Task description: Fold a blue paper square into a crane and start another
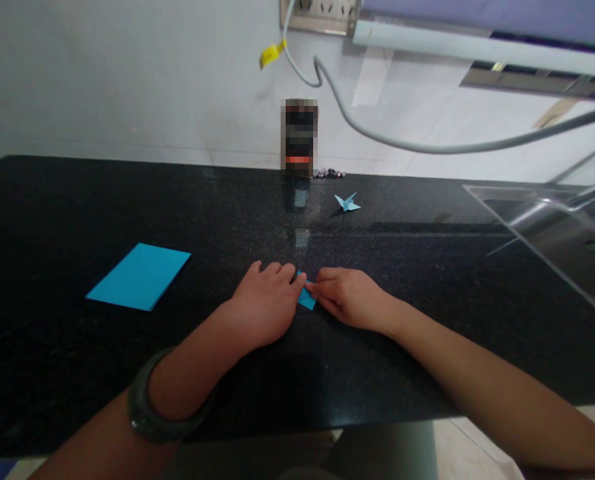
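Observation:
A small folded piece of blue paper (307, 300) lies on the black countertop between my hands, partly covered by fingers. My left hand (270, 300) rests palm down beside it, its thumb pressing on the paper and its other fingers curled on the counter. From the right, my right hand (350, 297) pinches the paper's edge, fingers pressed together. Off to the left lies a flat stack of square blue paper (140, 277), apart from both hands. A folded blue paper crane (348, 203) stands farther back, beyond my right hand.
A phone-like upright object (300, 138), blurred out, leans against the wall with a beaded strand (330, 173) beside it. A metal sink (577, 227) is set in at the right. A grey cable (407, 143) hangs along the wall below a power socket (322, 15).

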Tool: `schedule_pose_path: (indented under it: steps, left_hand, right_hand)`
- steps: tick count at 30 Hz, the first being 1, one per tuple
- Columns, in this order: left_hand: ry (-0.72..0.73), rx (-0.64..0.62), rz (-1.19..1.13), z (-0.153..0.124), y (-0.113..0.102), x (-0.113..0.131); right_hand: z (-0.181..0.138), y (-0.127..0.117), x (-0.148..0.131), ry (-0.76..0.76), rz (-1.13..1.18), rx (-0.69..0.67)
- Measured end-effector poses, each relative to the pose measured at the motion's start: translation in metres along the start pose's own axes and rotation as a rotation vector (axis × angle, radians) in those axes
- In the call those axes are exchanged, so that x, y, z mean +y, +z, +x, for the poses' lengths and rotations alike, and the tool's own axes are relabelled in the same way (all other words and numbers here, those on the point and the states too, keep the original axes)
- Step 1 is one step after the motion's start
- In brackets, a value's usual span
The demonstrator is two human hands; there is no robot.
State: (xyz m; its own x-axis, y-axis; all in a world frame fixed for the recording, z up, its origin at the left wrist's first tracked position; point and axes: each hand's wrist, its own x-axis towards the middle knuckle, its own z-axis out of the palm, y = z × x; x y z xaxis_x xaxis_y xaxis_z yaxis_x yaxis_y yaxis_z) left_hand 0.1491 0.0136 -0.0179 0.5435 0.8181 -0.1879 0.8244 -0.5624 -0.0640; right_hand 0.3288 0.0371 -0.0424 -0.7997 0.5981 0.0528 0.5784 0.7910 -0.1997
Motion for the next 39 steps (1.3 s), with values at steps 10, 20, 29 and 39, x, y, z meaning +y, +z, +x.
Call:
schedule_pose_path:
  steps: [10,20,29,39]
  left_hand:
    - [-0.006,0.021,-0.014,0.001,-0.001,0.001]
    - [-0.022,0.033,-0.054,0.002,-0.002,-0.002]
    - [-0.196,0.109,-0.191,0.017,0.0,-0.002]
    - [-0.312,0.147,-0.442,0.021,0.02,-0.011]
  right_hand:
    - [-0.004,-0.006,0.0,-0.042,0.023,0.006]
    - [-0.003,-0.016,-0.007,-0.034,-0.088,-0.097]
    - [-0.007,-0.02,-0.002,-0.037,-0.03,-0.111]
    - [-0.007,-0.021,0.002,-0.03,0.045,-0.104]
